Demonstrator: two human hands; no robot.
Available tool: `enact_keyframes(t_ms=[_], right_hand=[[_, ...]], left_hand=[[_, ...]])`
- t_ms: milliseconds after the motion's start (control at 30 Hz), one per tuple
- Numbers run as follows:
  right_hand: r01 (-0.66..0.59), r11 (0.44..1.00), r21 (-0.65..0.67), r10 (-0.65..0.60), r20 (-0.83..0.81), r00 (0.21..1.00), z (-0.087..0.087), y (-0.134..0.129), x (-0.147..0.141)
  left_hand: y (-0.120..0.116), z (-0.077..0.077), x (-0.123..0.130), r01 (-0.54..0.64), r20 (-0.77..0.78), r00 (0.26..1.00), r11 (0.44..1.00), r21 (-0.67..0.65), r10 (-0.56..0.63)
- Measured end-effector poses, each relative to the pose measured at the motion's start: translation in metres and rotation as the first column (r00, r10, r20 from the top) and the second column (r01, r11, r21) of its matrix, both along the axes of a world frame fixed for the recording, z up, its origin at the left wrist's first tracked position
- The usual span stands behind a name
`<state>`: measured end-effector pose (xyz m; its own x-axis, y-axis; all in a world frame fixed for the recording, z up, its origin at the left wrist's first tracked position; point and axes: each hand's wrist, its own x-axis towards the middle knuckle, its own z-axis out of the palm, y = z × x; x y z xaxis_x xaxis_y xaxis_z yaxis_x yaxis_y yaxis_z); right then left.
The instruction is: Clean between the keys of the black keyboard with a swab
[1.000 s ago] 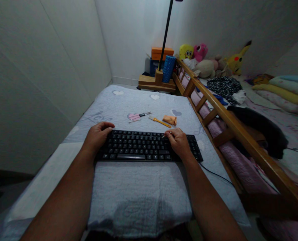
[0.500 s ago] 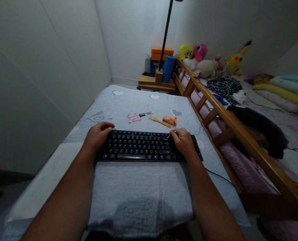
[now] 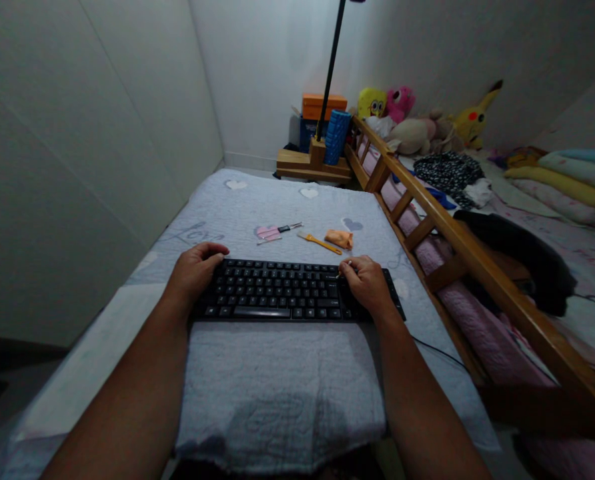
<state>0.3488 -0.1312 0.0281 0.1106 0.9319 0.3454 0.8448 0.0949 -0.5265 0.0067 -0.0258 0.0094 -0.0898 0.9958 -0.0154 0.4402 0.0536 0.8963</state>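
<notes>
A black keyboard (image 3: 277, 283) lies flat across the cloth-covered surface. My left hand (image 3: 193, 270) grips its left end, with the thumb on the near side and the fingers curled over the top corner. My right hand (image 3: 365, 283) is over the keyboard's right part and hides several keys there. Between its thumb and fingers I pinch a thin white cotton swab (image 3: 340, 273), its end pointing down at the keys right of the main block. Just beyond the keyboard lie another cotton swab (image 3: 269, 241), a yellow-handled brush (image 3: 325, 245) and a crumpled orange cloth (image 3: 339, 239).
A dark-handled metal tool (image 3: 288, 228) lies near the loose swab. The keyboard's cable (image 3: 440, 351) runs off to the right. A wooden bed rail (image 3: 427, 213) borders the right side, with plush toys and bedding behind it. At the back stands a lamp pole (image 3: 331, 70).
The cotton swab in my right hand has tilted a little, and more of its stick shows. My left hand and the keyboard have stayed in place.
</notes>
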Motion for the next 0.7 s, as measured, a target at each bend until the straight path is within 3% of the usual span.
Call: enact_keyframes(t_ms=[700], right_hand=[[-0.08,0.996,-0.027,0.079,-0.046,0.996,0.0019,-0.0019,-0.0093]], left_hand=[[0.0011,-0.0008,-0.0003,0.002,-0.008,1.0,1.0,-0.003,-0.002]])
